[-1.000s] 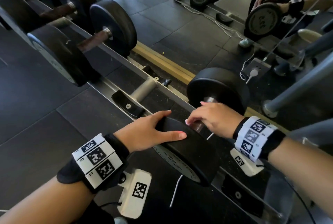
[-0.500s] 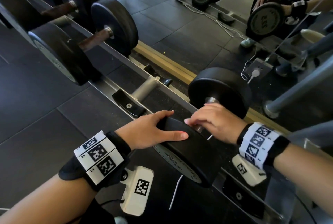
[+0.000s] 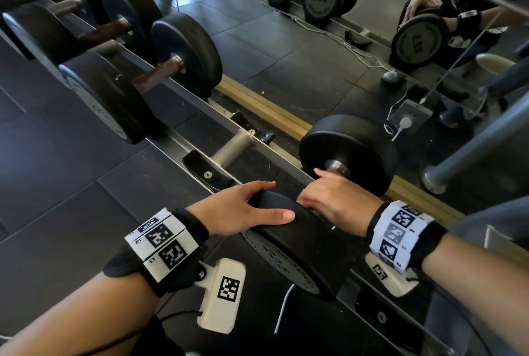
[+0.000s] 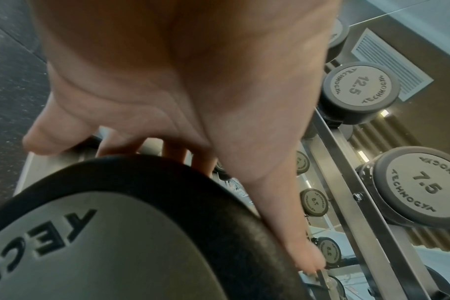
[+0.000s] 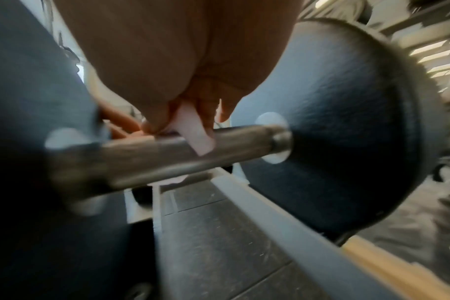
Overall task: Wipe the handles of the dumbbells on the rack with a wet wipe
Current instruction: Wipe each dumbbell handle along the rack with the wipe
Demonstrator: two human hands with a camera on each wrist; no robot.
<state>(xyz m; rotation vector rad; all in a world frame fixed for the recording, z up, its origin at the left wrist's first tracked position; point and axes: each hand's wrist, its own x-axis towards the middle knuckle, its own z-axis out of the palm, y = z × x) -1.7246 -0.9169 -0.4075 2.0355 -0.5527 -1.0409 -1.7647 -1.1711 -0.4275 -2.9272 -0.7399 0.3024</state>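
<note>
A white wet wipe (image 5: 193, 130) is being pinched against the steel handle (image 5: 167, 154) by the curled fingers (image 5: 206, 113) of the right hand (image 3: 340, 201); it is being hidden in the head view. The near weight head (image 3: 300, 244) of the dumbbell on the rack (image 3: 183, 138) is being steadied by the left hand (image 3: 237, 212), fingers spread flat.

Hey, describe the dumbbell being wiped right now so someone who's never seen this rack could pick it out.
Follow the long metal rack beside the mirror to its near end, past an unfilled cradle. The dumbbell there is the only one with hands on it: the left hand rests on its near head, and the right hand holds a white wipe on its shiny steel handle; the neighbours' handles look rusty brown.
</note>
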